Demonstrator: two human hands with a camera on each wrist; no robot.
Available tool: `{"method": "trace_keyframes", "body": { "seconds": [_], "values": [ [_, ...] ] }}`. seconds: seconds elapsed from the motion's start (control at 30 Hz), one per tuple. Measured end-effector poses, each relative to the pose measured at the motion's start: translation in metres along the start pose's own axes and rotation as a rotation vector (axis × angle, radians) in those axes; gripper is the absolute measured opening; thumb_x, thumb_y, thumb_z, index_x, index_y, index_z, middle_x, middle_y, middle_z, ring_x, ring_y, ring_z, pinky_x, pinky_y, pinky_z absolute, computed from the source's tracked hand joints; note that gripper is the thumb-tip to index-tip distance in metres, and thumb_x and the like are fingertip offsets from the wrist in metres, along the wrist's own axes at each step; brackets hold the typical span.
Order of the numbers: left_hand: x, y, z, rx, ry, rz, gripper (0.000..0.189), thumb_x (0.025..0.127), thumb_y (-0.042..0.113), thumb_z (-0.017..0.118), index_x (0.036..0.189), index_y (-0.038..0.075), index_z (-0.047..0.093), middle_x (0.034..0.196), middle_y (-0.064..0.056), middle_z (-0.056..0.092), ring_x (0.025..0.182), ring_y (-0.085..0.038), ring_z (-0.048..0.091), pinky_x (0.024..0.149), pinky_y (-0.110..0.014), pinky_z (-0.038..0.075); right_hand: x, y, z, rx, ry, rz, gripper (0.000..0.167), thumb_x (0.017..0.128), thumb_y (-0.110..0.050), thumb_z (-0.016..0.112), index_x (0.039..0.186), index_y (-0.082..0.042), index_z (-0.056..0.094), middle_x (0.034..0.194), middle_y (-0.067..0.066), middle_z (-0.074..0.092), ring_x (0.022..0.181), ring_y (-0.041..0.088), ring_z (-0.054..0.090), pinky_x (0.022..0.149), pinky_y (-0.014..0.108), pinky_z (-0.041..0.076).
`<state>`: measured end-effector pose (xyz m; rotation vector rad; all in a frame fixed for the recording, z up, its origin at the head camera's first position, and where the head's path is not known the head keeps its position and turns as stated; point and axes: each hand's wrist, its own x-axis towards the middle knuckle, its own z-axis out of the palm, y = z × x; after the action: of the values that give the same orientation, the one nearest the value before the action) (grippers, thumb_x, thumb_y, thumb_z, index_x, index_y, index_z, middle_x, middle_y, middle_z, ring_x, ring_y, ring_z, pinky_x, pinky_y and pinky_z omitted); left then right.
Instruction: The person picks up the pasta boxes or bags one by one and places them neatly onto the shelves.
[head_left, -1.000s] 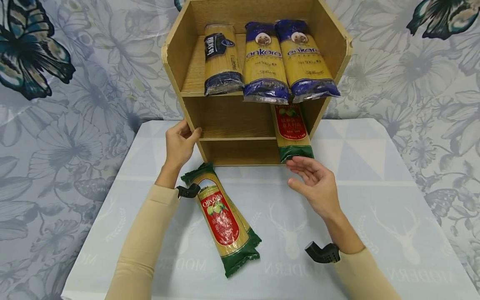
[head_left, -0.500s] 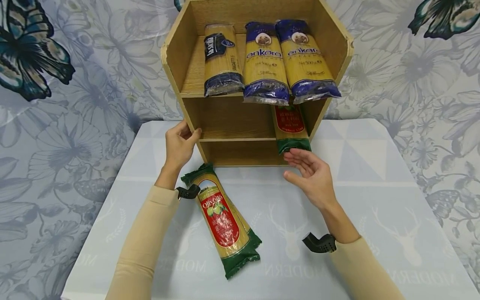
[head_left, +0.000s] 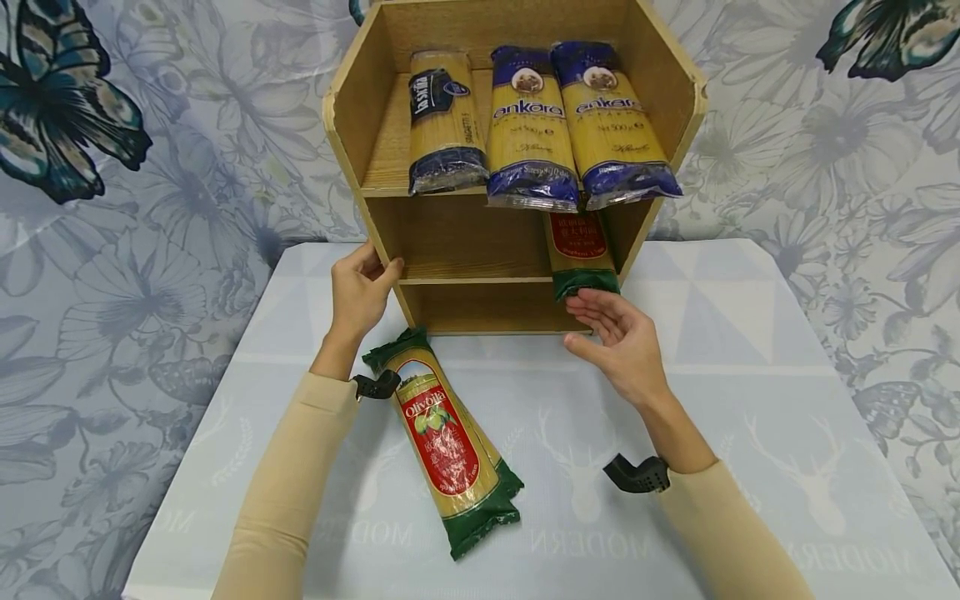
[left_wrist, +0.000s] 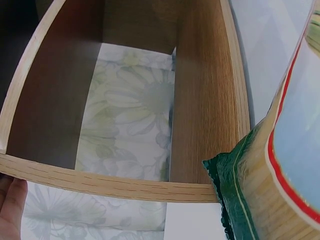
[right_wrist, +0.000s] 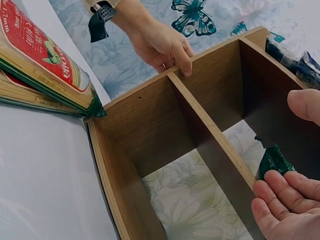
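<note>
My left hand (head_left: 362, 287) grips the left side panel of a wooden shelf unit (head_left: 480, 279), thumb on its front edge. With fingers extended, my right hand (head_left: 621, 337) touches the green lower end of a spaghetti pack (head_left: 579, 250) with a red label. That pack lies at the right of the middle compartment, its upper part hidden under the shelf above. In the right wrist view the fingertips rest at its green end (right_wrist: 274, 161). Two overlapping Olivoila spaghetti packs (head_left: 442, 437) lie slanted on the table, in front of the unit.
On the top shelf lie a La Sfida spaghetti pack (head_left: 446, 121) and two blue-and-yellow Ankara packs (head_left: 531, 125), their ends overhanging the front edge. The bottom compartment (head_left: 487, 306) sits at table level. A pale patterned cloth covers the table (head_left: 750, 433).
My right hand has pushed the red-label spaghetti pack deeper into the middle compartment, moving forward and slightly left. The left hand has stayed on the side panel.
</note>
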<state>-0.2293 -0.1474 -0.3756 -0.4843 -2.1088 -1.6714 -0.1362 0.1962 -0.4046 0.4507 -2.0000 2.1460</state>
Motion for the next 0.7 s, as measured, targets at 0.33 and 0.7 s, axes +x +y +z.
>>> {"method": "trace_keyframes", "body": {
  "seconds": [0.33,0.7],
  "values": [
    [-0.0003,0.0010,-0.0006,-0.002,0.000,-0.002,0.033,0.093,-0.011,0.063,0.125,-0.016,0.063,0.119,-0.035,0.065,0.109,-0.049,0.065,0.090,-0.030,0.058,0.0023,0.0012,0.0005,0.001,0.006,0.004,0.059,0.081,0.016,0.075,0.135,0.015,0.050,0.130,0.033,0.056,0.120,0.040,0.057,0.107,0.036,0.047],
    [-0.0004,0.0021,-0.0004,0.000,0.000,0.002,0.033,0.093,-0.011,0.063,0.125,-0.016,0.063,0.118,-0.035,0.065,0.108,-0.049,0.066,0.089,-0.029,0.058,-0.0010,-0.0003,-0.0006,-0.011,-0.015,-0.004,0.061,0.083,0.008,0.079,0.136,0.013,0.050,0.132,0.034,0.055,0.121,0.037,0.058,0.108,0.035,0.046]
  ]
}}
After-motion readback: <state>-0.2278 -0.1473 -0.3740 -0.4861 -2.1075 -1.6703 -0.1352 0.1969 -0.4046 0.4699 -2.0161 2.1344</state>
